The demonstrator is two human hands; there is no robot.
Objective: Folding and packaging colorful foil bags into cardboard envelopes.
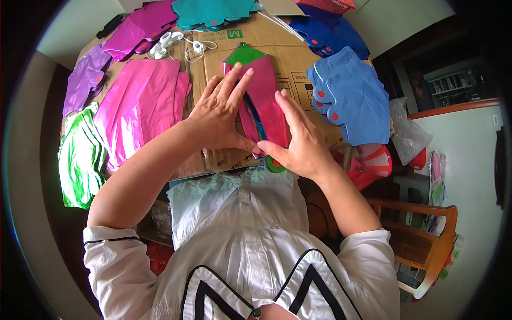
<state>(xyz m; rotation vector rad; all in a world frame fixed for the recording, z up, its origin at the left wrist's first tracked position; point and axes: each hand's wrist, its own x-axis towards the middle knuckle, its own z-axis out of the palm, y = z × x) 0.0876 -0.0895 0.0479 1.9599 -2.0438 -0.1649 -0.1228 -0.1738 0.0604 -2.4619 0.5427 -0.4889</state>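
Note:
A folded piece of shiny sheet material (265, 80) lies lengthwise on the cardboard in front of me. It is mostly pink, with a green pointed far end, a dark blue strip along the middle and a green rounded tab (275, 165) with a red dot at the near end. My left hand (218, 114) rests over its left side, fingers spread and stretched out. Along its right edge lies my right hand (301, 141), open, its fingers pointing away from me. Both thumbs meet near the near end of the piece.
Around the cardboard surface (213, 58) lie stacks of pink (141, 101), light green (82, 160), purple (85, 80), magenta (141, 26), teal (213, 13), dark blue (336, 34) and light blue sheets (357, 96). White cords (166, 44) sit at the back. A wooden chair (437, 240) stands right.

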